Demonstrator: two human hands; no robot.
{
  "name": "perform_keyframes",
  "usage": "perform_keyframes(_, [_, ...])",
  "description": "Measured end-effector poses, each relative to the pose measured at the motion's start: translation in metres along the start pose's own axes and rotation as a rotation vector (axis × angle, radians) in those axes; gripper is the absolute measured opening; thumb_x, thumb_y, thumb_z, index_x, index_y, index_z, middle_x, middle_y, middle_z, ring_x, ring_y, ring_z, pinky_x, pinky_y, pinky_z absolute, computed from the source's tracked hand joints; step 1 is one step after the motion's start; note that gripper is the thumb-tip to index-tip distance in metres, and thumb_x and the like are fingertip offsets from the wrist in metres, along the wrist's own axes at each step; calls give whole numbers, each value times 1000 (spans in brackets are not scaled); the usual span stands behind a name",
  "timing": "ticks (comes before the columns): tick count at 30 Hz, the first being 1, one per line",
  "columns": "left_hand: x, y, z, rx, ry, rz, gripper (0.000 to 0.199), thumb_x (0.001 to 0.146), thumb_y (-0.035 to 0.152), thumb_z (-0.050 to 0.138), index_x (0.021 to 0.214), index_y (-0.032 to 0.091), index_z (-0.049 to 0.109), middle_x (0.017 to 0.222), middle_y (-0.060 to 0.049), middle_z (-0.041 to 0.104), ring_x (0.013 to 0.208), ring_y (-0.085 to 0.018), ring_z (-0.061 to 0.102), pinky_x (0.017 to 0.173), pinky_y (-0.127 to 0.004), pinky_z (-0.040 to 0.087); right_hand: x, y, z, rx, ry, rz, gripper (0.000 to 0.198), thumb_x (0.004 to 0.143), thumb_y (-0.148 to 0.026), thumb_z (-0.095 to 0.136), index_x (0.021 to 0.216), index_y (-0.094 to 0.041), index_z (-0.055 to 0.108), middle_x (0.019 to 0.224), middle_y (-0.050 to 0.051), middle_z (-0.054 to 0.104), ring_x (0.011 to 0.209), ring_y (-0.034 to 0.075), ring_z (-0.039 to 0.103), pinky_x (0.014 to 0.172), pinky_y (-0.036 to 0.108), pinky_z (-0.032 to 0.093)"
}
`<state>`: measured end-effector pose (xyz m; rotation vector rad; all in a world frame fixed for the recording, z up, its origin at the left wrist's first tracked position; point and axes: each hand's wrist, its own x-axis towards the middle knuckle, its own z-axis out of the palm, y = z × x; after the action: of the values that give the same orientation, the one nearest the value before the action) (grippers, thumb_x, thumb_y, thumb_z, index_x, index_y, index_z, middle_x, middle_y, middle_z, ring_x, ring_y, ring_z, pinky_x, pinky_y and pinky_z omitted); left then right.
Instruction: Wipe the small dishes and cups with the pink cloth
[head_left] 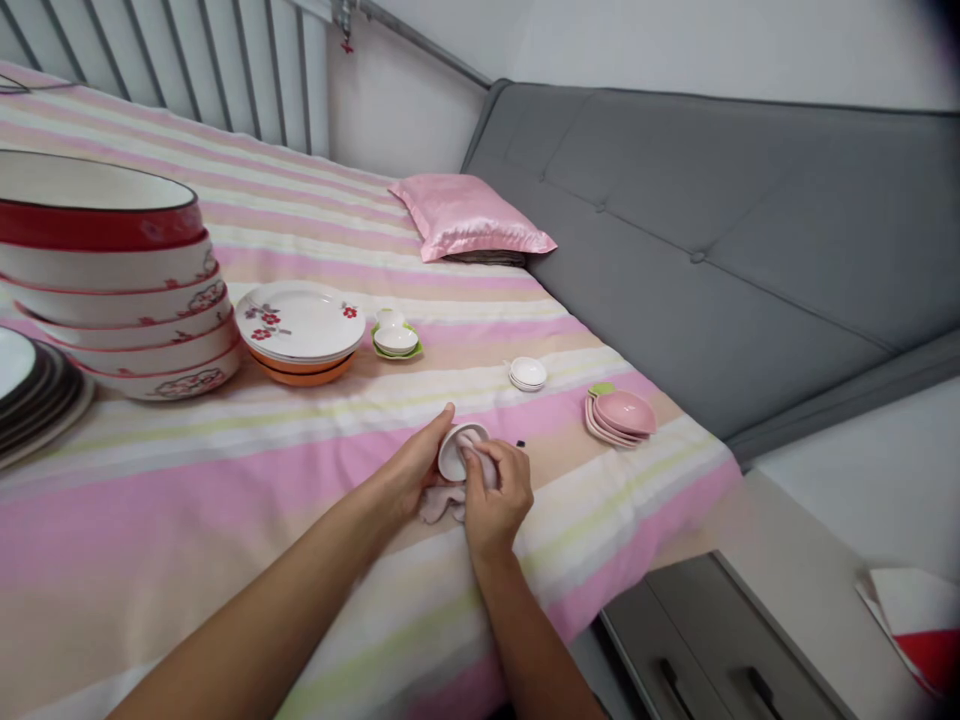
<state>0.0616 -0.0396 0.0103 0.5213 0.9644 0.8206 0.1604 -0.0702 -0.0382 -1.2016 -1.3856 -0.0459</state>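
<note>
Above the striped bedspread, my left hand (420,462) grips a small white dish (451,456) by its side, tilted so its inside faces me. My right hand (501,488) pinches a pale pinkish cloth (444,503) and presses it into the dish; part of the cloth hangs below. Just beyond my hands sits a pair of small white dishes (528,374), stacked. To their right lies a stack of pink dishes (624,414) with a green piece at the back. A green leaf-shaped dish (411,351) with white dishes on it stands farther left.
White flowered plates (300,320) rest on orange ones (304,370). Tall stacked bowls (142,330) and dark plates (37,400) stand at left. A pink pillow (472,215) lies by the grey headboard (712,220). The bed's right edge drops beside a drawer cabinet (712,640).
</note>
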Motion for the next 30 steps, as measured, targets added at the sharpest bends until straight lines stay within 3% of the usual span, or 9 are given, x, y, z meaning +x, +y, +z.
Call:
perform_keyframes(6, [-1, -5, 2, 10, -8, -42, 38, 72, 54, 58, 71, 17, 56, 55, 1, 56, 45, -11, 50, 39, -19, 36, 3, 3, 6, -58, 13, 18, 10, 82, -20, 58, 88, -17, 66, 86, 7, 66, 86, 18, 58, 80, 35, 48])
perform_keyframes(12, [4, -5, -3, 11, 16, -26, 38, 73, 52, 58, 58, 18, 47, 43, 5, 44, 36, -8, 40, 34, -20, 26, 4, 2, 10, -76, -164, -97, 17, 83, -18, 53, 92, -19, 68, 87, 6, 68, 84, 18, 59, 77, 33, 48])
perform_keyframes(21, [13, 0, -13, -140, 99, 30, 37, 69, 51, 63, 67, 16, 52, 53, 3, 54, 48, -10, 51, 48, -21, 41, 4, -9, 15, -160, -326, -86, 20, 74, -12, 51, 81, -20, 68, 80, 3, 66, 81, 19, 55, 76, 34, 41])
perform_keyframes(30, [15, 16, -20, -180, 167, 105, 32, 85, 44, 47, 89, 14, 55, 75, -5, 64, 60, -16, 62, 52, -27, 53, 4, 0, 13, -76, -137, 137, 17, 76, -16, 41, 68, -19, 56, 70, 3, 58, 77, 19, 49, 73, 33, 39])
